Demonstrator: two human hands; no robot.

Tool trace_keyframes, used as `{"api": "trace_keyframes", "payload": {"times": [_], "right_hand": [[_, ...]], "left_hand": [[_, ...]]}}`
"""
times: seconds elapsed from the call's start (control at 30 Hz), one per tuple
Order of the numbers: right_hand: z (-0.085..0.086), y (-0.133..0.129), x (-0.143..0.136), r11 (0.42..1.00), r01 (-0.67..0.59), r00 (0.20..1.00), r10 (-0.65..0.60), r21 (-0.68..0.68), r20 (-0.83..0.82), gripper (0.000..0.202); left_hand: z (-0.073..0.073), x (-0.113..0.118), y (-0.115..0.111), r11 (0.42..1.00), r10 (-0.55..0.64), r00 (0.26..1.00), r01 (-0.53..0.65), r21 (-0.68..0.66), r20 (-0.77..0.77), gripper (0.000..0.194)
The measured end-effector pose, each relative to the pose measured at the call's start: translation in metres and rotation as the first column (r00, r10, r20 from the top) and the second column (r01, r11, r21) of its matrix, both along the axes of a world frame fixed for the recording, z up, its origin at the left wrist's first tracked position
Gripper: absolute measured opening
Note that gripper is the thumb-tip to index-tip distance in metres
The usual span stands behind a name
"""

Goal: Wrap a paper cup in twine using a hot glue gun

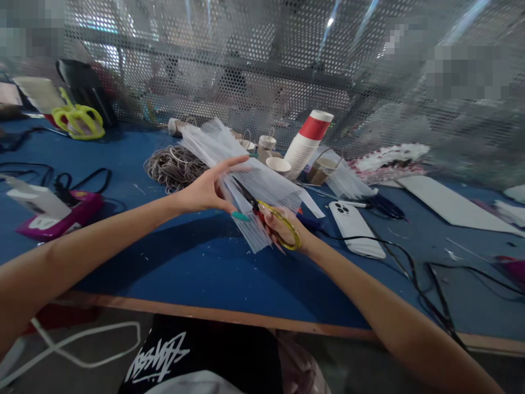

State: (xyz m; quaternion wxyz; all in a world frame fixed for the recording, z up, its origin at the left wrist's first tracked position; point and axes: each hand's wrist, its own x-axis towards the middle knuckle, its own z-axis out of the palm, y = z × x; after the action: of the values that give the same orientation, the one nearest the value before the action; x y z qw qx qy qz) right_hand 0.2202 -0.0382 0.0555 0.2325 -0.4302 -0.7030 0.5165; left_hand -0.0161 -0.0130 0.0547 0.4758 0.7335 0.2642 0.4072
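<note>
My left hand point(209, 189) is wrapped round a bunch of thin, translucent white plastic strips point(262, 183), with the thumb on the near side and the fingers over the top. The strips are held up above the blue table and fan out in two directions. Scissors point(283, 225) with yellow handles and dark blades are in my right hand point(287, 219), its fingers in and around the loops. The blades point up and left, lying against the strips close to my left thumb; I cannot tell whether they are parted. Part of my right hand is behind the handles.
Behind the strips lie a coiled grey cord bundle point(176, 167) and a leaning stack of paper cups point(307, 143). To the right are a white phone point(356, 229), black cables and a white board point(455, 202). A magenta power strip point(61, 216) sits left. Perforated metal point(246, 65) stands behind.
</note>
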Motion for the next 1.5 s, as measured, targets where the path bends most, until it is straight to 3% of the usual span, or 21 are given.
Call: {"api": "trace_keyframes", "payload": {"times": [0.1, 0.27, 0.43, 0.67, 0.8, 0.97, 1.3, 1.5], "right_hand": [[-0.001, 0.003, 0.001, 0.998, -0.013, 1.000, 0.013, 0.060, -0.002, 0.058], [-0.003, 0.005, 0.003, 0.992, -0.019, 0.999, 0.016, 0.122, 0.029, 0.062], [-0.005, 0.003, 0.002, 0.996, -0.021, 1.000, 0.021, 0.092, 0.004, 0.058], [-0.002, -0.001, -0.001, 0.998, -0.046, 0.993, 0.050, 0.037, -0.103, 0.056], [-0.003, 0.002, 0.000, 0.994, -0.067, 0.997, 0.071, 0.091, -0.042, 0.062], [-0.001, 0.005, -0.001, 0.993, -0.090, 0.996, 0.088, 0.074, 0.034, 0.069], [0.000, 0.000, 0.001, 0.999, -0.021, 1.000, 0.022, 0.026, -0.022, 0.053], [-0.002, 0.002, 0.002, 0.999, -0.034, 0.999, 0.035, 0.028, -0.028, 0.058]], "left_hand": [[-0.001, -0.001, 0.003, 1.000, 0.018, 0.999, -0.018, -0.021, 0.037, 0.099], [-0.001, -0.001, 0.009, 0.977, 0.193, 0.981, -0.190, -0.100, 0.020, 0.064], [0.003, -0.001, 0.007, 0.963, 0.265, 0.960, -0.268, -0.022, -0.088, 0.063], [0.004, -0.001, 0.003, 0.976, 0.214, 0.971, -0.209, 0.054, -0.102, 0.076], [0.006, -0.002, 0.002, 0.985, 0.155, 0.978, -0.143, 0.094, -0.138, 0.076], [0.009, -0.003, 0.000, 0.993, 0.108, 0.974, -0.096, 0.070, -0.198, 0.081], [0.009, -0.001, 0.000, 0.996, 0.088, 0.981, -0.082, 0.038, -0.173, 0.082], [0.006, 0.000, 0.001, 0.998, 0.045, 0.985, -0.039, 0.041, -0.169, 0.081]]}}
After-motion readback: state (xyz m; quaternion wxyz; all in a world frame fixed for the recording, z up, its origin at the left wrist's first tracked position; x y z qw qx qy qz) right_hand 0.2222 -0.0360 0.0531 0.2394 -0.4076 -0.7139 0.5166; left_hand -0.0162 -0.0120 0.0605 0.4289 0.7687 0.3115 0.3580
